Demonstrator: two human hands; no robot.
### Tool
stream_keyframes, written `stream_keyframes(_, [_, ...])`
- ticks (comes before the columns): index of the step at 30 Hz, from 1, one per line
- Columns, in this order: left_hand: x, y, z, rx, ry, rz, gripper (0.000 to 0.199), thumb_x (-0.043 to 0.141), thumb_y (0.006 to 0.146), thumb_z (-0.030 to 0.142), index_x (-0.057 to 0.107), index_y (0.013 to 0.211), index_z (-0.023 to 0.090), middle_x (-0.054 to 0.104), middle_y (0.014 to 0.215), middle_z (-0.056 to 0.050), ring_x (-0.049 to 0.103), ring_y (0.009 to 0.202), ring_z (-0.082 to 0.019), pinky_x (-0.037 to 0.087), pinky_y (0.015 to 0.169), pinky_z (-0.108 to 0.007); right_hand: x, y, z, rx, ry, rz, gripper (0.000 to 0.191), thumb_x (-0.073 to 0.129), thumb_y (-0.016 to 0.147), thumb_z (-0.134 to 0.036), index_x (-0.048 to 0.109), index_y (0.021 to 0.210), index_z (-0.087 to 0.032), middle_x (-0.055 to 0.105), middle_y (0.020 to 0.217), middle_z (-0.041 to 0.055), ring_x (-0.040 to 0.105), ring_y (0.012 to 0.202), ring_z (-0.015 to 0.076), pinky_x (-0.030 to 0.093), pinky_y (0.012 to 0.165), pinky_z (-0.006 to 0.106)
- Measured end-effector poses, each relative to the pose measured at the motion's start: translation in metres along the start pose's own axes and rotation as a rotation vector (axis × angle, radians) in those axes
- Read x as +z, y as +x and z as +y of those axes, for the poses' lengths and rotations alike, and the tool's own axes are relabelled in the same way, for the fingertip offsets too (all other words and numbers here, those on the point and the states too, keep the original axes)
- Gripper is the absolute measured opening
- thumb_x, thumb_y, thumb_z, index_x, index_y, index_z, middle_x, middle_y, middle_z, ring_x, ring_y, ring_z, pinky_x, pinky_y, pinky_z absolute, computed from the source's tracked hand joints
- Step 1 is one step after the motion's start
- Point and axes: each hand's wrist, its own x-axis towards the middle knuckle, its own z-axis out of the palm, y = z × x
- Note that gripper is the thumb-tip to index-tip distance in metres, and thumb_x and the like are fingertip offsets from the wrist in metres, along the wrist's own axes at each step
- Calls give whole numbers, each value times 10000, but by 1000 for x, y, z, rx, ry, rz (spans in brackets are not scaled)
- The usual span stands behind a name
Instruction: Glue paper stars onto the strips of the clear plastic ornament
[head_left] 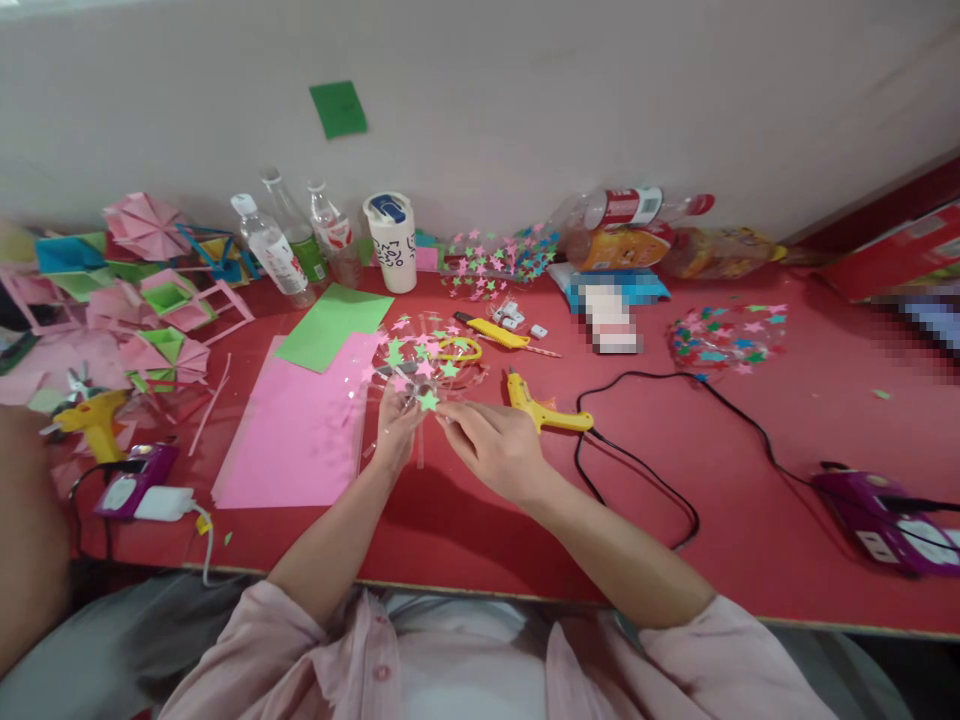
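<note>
My left hand (pixel 399 428) is closed around the base of a clear plastic piece cut into strips (pixel 421 436), whose splayed ends carry pink and green stars. A green star (pixel 428 401) sits at the near side of this piece. My right hand (pixel 501 447) has its thumb and forefinger pinched together at that star's edge. Just beyond the right hand, a yellow glue gun (pixel 551 413) lies on the red table (pixel 480 545). Behind the starred piece are yellow-handled scissors (pixel 459 349) and a yellow utility knife (pixel 498 332).
Pink paper (pixel 289 440) and a green sheet (pixel 335 325) lie left. Bottles, a white cup (pixel 391 245) and another starred piece (pixel 495 262) line the wall. A black cord (pixel 739 415) crosses the right side to a purple power strip (pixel 877 520). Another person's arm (pixel 30 530) is at left.
</note>
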Motion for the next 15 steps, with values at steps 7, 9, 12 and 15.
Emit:
stream_keyframes(7, [2,3,5,12,22,-40,318,817,578,303,636,817,197,667,774,4,635,695,-122,502,715,-263,1,0,-1,-38,-40,76,219,502,876,-126,593,1074,-146,715,752,25,649,635,111,459,580,214])
stream_keyframes(9, [4,2,7,19,24,-23,329,824,568,302,628,812,199,663,774,8,634,706,-123,499,722,-265,0,0,-1,-39,-39,91,254,508,871,-119,569,1117,-137,693,685,3,615,572,102,435,542,213])
stream_keyframes(12, [6,2,9,14,30,-13,360,828,560,312,622,834,200,664,776,5,631,696,-126,496,703,-267,-2,1,-4,-46,-34,104,305,507,868,-107,528,1171,-130,657,620,-22,568,512,92,407,506,213])
stream_keyframes(15, [7,0,11,21,38,-38,357,816,583,334,619,849,200,670,783,-1,637,698,-129,496,703,-271,-3,1,-5,-77,-29,109,331,496,875,-112,497,1205,-141,634,605,-35,551,501,84,400,503,211])
